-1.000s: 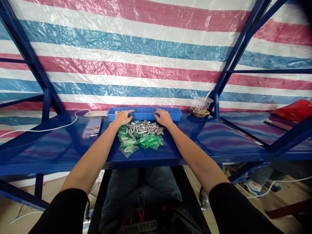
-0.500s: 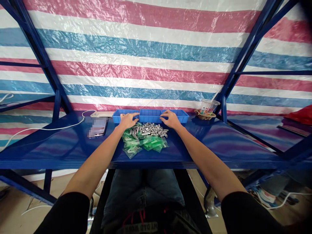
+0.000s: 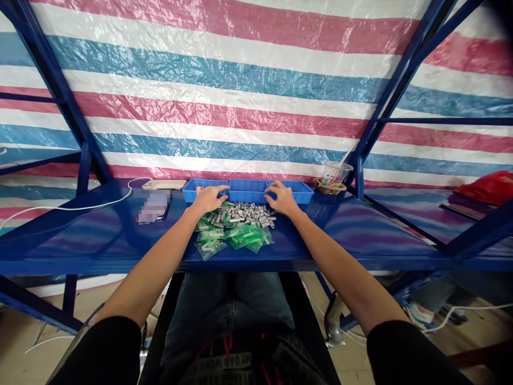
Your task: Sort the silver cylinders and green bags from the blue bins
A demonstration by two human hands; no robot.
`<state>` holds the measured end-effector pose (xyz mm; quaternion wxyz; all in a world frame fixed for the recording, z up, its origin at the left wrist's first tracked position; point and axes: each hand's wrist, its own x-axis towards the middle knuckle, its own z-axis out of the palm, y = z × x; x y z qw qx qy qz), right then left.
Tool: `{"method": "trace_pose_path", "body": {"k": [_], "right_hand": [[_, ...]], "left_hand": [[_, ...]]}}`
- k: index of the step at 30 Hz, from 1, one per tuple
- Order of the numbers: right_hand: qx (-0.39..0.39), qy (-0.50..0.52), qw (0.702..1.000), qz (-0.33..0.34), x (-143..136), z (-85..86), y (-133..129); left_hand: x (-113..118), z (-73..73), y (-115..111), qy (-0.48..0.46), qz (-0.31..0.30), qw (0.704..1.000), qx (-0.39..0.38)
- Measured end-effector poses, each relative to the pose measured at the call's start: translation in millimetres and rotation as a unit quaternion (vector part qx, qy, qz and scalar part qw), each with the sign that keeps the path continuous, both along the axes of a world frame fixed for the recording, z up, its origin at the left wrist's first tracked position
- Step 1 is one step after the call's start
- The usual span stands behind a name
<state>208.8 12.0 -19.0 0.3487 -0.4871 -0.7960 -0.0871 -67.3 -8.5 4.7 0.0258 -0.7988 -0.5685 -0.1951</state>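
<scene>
Three blue bins [image 3: 247, 195] sit in a row at 12 o'clock, just past a pile of little metal bits [image 3: 252, 214]. The row's long way runs from 9 to 3 o'clock, and the bins' tops face up. The left hand [image 3: 209, 199] is by the seam at 11 o'clock, the right hand [image 3: 281, 198] by the seam at 1 o'clock. Both have bent fingers, with thumbs a bit apart. I can't tell if they grip the bins. Green bags [image 3: 246, 236] lie at the pile's 6 o'clock.

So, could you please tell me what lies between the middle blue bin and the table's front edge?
The head view shows small silvery pieces nearest the middle bin, then green plastic bags nearer the table edge.
</scene>
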Motion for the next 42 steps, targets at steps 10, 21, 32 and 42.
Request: {"method": "trace_pose_path", "body": {"k": [10,21,32,42], "right_hand": [[0.008,0.01,0.999,-0.042,-5.4,-0.5,-2.9],[-0.003,0.016,0.999,-0.034,-8.2,1.7,-4.7],[0.057,0.008,0.998,-0.022,-25.7,7.2,-33.7],[0.12,0.04,0.991,0.038,-35.7,-3.3,-99.9]], "left_hand": [[-4.4,27.0,-53.2,0.014,-0.078,0.993,0.087],[13.5,-28.5,-151.4,0.084,-0.21,0.972,0.07],[25.3,-30.9,-147.5,-0.008,-0.175,0.975,0.137],[20.6,-34.1,-149.8,0.002,-0.197,0.96,0.198]]}}
